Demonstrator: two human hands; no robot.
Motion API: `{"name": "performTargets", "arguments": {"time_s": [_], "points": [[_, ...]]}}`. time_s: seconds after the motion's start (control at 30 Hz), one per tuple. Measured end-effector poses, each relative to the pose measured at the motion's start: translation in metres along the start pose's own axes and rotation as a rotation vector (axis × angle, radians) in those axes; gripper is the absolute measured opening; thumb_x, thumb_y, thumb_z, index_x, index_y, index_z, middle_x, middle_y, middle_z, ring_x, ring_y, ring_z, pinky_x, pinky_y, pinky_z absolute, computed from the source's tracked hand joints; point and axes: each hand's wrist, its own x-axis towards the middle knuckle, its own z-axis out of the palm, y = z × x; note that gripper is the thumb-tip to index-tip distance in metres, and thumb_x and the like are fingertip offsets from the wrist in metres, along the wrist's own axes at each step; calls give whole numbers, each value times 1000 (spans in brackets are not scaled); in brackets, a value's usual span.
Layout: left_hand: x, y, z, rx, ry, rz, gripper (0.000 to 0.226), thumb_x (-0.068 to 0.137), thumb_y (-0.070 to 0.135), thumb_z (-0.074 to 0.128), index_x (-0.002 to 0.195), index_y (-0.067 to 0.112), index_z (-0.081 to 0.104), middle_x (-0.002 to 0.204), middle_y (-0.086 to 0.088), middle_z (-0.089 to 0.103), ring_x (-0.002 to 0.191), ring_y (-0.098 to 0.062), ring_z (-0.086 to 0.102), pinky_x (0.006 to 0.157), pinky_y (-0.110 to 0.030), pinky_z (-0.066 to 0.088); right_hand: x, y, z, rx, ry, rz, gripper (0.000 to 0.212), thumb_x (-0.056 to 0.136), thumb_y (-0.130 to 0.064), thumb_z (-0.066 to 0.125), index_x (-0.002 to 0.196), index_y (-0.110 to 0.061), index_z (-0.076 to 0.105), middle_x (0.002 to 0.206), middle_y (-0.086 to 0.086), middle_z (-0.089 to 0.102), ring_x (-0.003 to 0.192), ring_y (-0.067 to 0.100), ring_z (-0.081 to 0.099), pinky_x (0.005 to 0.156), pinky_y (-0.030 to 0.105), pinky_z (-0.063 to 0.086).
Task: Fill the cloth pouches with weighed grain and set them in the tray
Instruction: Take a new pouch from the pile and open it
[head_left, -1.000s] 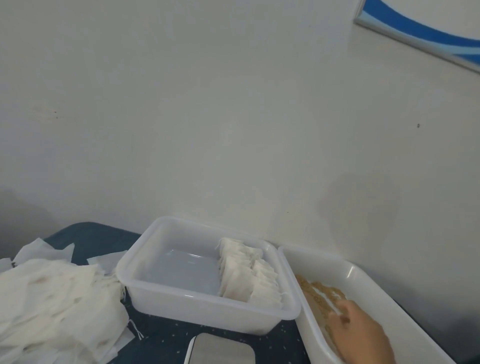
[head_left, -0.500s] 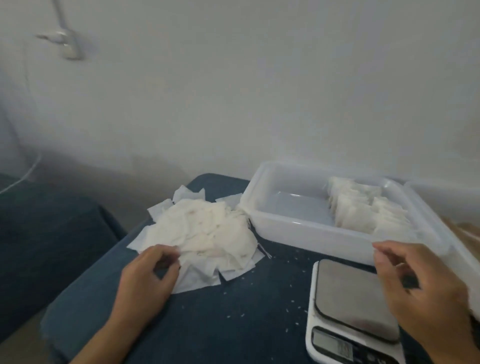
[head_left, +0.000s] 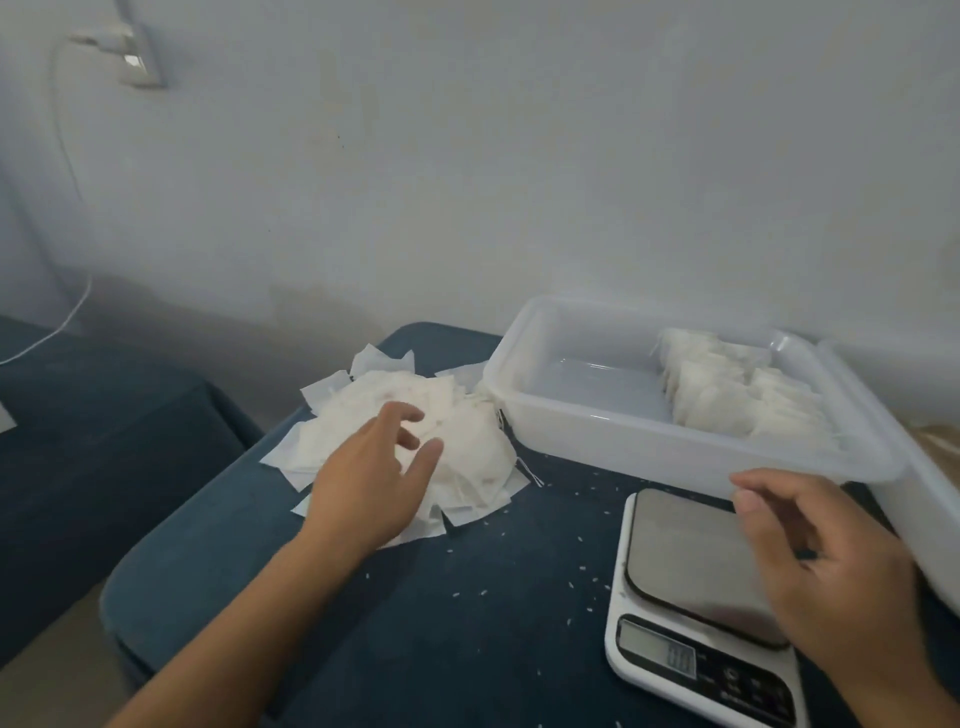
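A person's left hand (head_left: 371, 480), fingers spread, rests on a heap of empty cloth pouches (head_left: 415, 441) on the blue table (head_left: 467, 623). The right hand (head_left: 831, 566), fingers loosely curled and holding nothing, hovers over the scale (head_left: 691, 587). Filled pouches (head_left: 727, 389) sit in the tray (head_left: 571, 431).

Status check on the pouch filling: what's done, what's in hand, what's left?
Done: a batch of filled pouches stands packed at the right end of the tray; the rest of its floor is bare. In hand: the left hand reaches over the pile of empty pouches, no grip yet; the right hand hovers over the scale, whose platform is bare. Left: most of that pile.
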Motion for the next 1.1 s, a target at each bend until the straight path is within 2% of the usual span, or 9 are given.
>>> {"name": "performTargets", "arguments": {"time_s": [0.1,0.2,0.43,0.5,0.63,0.77,0.87,0.97,1.1], "points": [[25,20,18,-8,-111,-64,40,95,64,52,127,41,45,105,19,60,91,-10,61,77,-32,48,-1,-2,0,7,-16,11,11,94,-33,62,102,-34,69,98,-20,70,82,-1,65,72,1,43],[41,30,28,-18,-185,-102,32,95,50,61,122,35,55,100,18,62,97,-14,62,82,-33,50,-1,-2,0,-22,-35,18,10,97,-23,70,100,-32,69,88,-20,69,82,0,65,70,3,45],[34,64,4,-277,29,62,16,91,38,72,102,42,62,82,24,70,78,0,65,69,-21,52,3,-7,-2,-12,-65,46,13,90,-19,67,100,-27,71,85,-21,68,84,1,65,68,6,47],[22,85,-7,-471,-9,139,18,90,34,76,101,42,64,85,23,72,80,2,67,64,-10,49,3,-10,-3,56,-102,132,14,91,-31,65,103,-35,69,88,-19,70,85,3,66,68,7,49],[2,130,-14,-917,-246,213,25,88,23,81,104,36,67,82,4,75,77,-11,71,73,-21,57,4,-11,-3,289,-343,433,31,90,-55,61,119,-49,65,109,-21,72,90,8,70,68,25,60],[-4,161,9,-1257,-371,194,27,82,16,77,107,19,66,77,3,71,70,-10,69,66,-20,54,7,-14,-3,701,-423,759,28,93,-56,67,103,-32,77,97,1,76,82,26,74,62,31,58],[-2,166,40,-1260,-350,124,24,87,9,79,105,18,66,78,5,71,68,-9,69,65,-19,54,10,-9,-5,778,-272,747,27,84,-42,73,98,-20,81,89,10,75,67,19,65,54,25,50],[-6,157,70,-1197,-334,-5,22,90,9,78,104,20,66,78,6,72,66,-7,68,61,-17,52,11,-3,-4,708,-174,700,32,79,-44,86,97,-18,81,85,11,74,61,15,58,52,23,48],[-12,141,89,-1015,-319,-60,21,89,14,80,101,25,67,81,6,74,65,-6,66,59,-17,52,8,2,-2,652,-192,701,38,73,-50,77,99,-23,82,89,14,75,66,15,60,54,22,50]]}}
